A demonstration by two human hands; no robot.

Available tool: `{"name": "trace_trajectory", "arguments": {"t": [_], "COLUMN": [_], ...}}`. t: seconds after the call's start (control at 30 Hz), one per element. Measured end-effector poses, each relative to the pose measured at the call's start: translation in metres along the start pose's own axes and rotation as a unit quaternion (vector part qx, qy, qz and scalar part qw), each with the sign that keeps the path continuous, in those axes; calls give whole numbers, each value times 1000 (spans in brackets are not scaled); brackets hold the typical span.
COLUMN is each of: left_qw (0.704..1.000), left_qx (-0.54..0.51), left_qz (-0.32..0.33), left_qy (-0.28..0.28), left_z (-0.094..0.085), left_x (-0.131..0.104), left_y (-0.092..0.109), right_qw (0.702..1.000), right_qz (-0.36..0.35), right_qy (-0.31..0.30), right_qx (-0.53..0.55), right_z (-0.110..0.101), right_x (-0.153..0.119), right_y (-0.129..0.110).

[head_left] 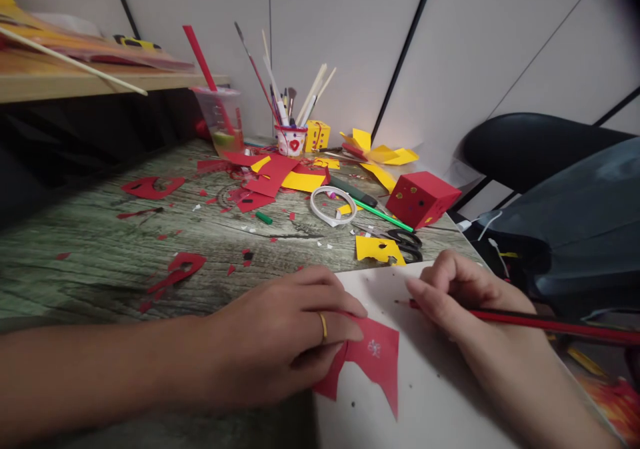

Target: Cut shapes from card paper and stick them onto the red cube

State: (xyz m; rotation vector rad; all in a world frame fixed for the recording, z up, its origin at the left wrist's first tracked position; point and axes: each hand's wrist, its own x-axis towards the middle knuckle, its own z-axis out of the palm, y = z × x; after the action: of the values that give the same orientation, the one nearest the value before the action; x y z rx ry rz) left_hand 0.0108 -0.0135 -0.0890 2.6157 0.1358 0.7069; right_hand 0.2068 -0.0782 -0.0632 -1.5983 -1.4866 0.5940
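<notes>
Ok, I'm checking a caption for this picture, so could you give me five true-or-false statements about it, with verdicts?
1. The left hand wears a ring. True.
2. That hand holds the pencil. False: the right hand holds it.
3. The left fingers rest on red paper. True.
4. The scissors stand in a cup. False: they lie on the table near the red cube.
5. The chair is white. False: it is black.

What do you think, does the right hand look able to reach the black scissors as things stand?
Probably yes. The black scissors lie just beyond the right hand, handles showing, and nothing seems to stand between. However, it holds a pencil, which might need putting down first.
</notes>
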Motion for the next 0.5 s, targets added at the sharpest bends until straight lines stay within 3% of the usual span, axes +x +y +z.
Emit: {"name": "trace_trajectory", "arguments": {"t": [0.2, 0.5], "left_qw": [999, 999], "left_qx": [-21, 15], "left_qz": [-17, 1], "left_qy": [20, 31], "left_z": [-1, -3], "left_x": [1, 1], "left_y": [2, 4], "right_qw": [997, 986], "right_qz": [28, -87], "right_qy": [74, 65], "right_qx": [11, -125], "right_z": [-8, -18], "right_x": [5, 13], "right_y": [3, 23]}}
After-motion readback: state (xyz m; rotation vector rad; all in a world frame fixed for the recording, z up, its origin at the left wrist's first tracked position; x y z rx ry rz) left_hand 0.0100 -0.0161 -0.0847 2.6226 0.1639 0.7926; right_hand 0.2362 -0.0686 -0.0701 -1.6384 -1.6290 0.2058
